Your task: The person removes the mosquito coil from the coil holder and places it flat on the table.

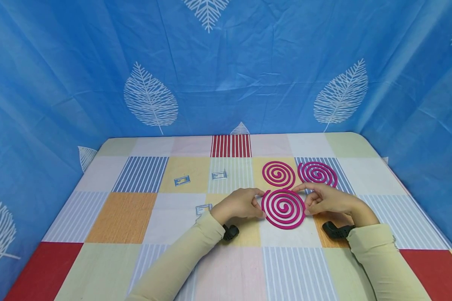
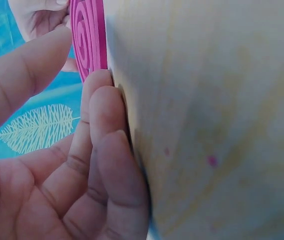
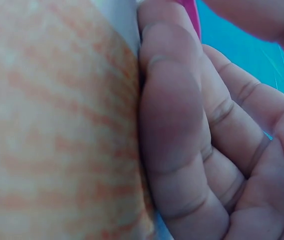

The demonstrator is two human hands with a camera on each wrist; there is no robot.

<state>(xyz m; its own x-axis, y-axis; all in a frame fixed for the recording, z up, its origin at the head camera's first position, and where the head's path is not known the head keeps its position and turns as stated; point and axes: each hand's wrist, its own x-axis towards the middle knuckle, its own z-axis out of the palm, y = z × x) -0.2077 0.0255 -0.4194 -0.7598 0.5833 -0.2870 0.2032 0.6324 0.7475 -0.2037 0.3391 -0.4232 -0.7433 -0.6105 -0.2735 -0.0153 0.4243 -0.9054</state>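
A magenta mosquito coil (image 1: 284,209) lies flat in the head view, between my two hands. My left hand (image 1: 241,205) holds its left edge, with index finger and thumb at the rim. At the upper right and right edge, my right hand (image 1: 329,200) grips the same coil with bent fingers. In the left wrist view the coil (image 2: 89,35) appears edge-on at the fingertips; the right wrist view catches only a sliver of it (image 3: 195,17). Two more magenta coils lie just behind, a left one (image 1: 278,174) and a right one (image 1: 318,173), partly covered by my right hand.
Three small flat metal pieces with cut-outs lie left of the coils: one farther left (image 1: 182,180), one behind (image 1: 219,175), and one beside my left wrist (image 1: 203,209). A patchwork cloth (image 1: 120,217) covers the table. Blue leaf-print curtain (image 1: 245,83) encloses the back and sides.
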